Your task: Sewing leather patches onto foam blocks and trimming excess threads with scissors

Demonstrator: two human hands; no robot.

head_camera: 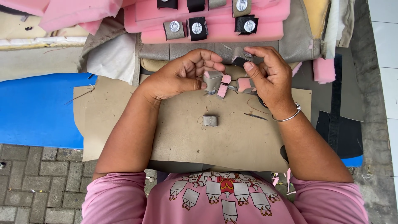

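From up here I look straight down on both hands working over a sheet of tan leatherette (pixel 232 137) spread across the lap, which serves as a soft work surface so small pieces stay within reach. My right hand (pixel 269 76) pinches a small grey-and-black wrapped piece (pixel 241 57), thumb on the near face and fingers (pixel 259 52) curled over the top, lifted clear of the sheet, I judge so the seam or fold can be turned toward the eyes. A silver bangle (pixel 290 115) sits at that wrist.

My left hand (pixel 182 76) is loosely curled, its fingers narrowed on a grey folded piece (pixel 212 79), thumb pressing it from the side to keep the fold from springing open. Just beside it lie pink foam strips (pixel 225 85), touching or nearly touching that piece; I cannot tell which.

One finished-looking grey wrapped piece (pixel 210 120) rests alone lower on the sheet, apart from the hands. Beyond them, a pink foam block (pixel 215 29) carries a row of grey and black tabs with round silver centres (pixel 197 28), lined up side by side. A blue sheet (pixel 37 108) and paving bricks (pixel 41 178) lie to the left.
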